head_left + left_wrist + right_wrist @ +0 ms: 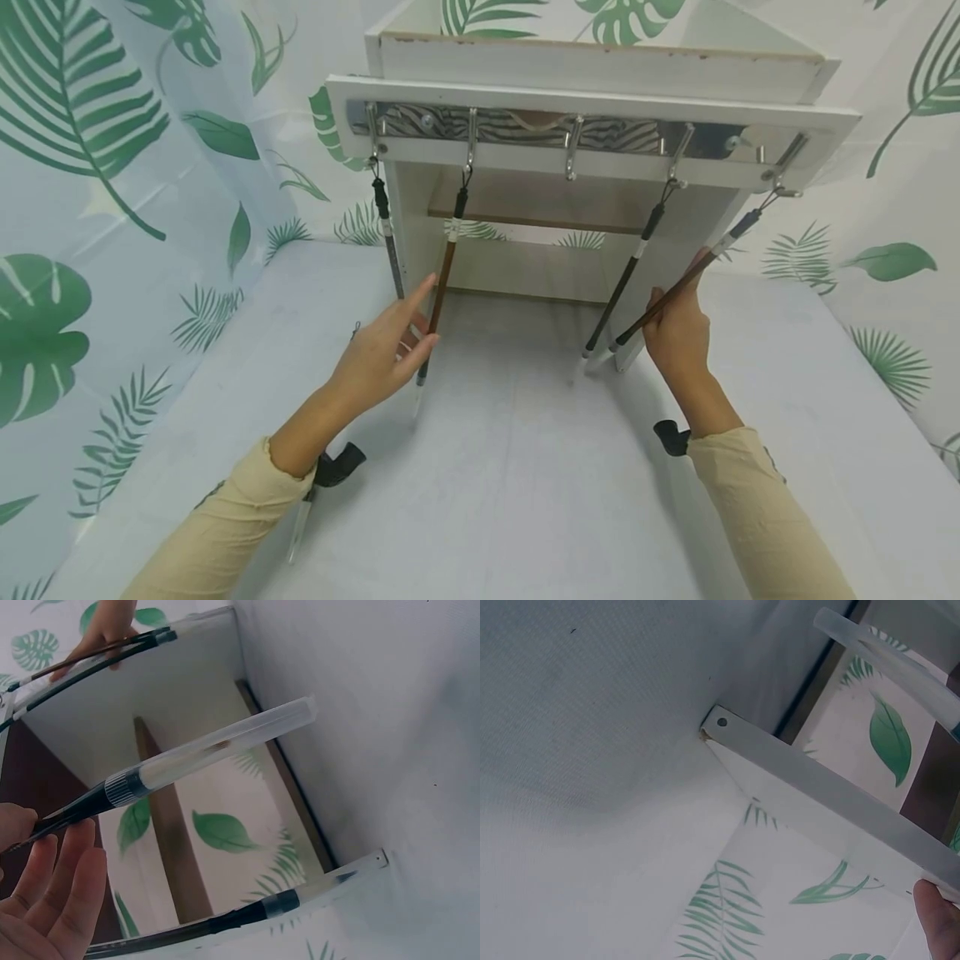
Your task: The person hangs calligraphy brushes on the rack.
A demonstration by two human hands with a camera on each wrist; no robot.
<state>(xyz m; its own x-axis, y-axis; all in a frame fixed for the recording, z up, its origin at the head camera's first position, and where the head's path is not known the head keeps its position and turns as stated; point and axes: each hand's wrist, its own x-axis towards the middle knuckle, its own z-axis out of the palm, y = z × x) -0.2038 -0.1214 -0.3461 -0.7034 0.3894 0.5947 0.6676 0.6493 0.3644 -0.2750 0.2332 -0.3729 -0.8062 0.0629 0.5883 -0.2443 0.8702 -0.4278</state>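
Capped calligraphy brushes hang by loops from a rail of metal hooks (525,129), two at the left and two at the right. My left hand (382,354) pinches the brown-handled brush (444,279), second from the left, between thumb and fingers low on its handle. Its clear cap (229,744) points away from the hand in the left wrist view. The outer left brush (390,242) hangs beside it. My right hand (678,329) grips the edge of the cabinet's side panel (817,787), behind the slanting outer right brush (686,279). The inner right brush (626,271) hangs close by.
The white cabinet (600,62) stands on a pale cloth (510,467), its brown shelf (540,204) behind the brushes. Another capped brush (300,525) lies under my left forearm, mostly hidden. Leaf-patterned sheeting (127,175) surrounds everything.
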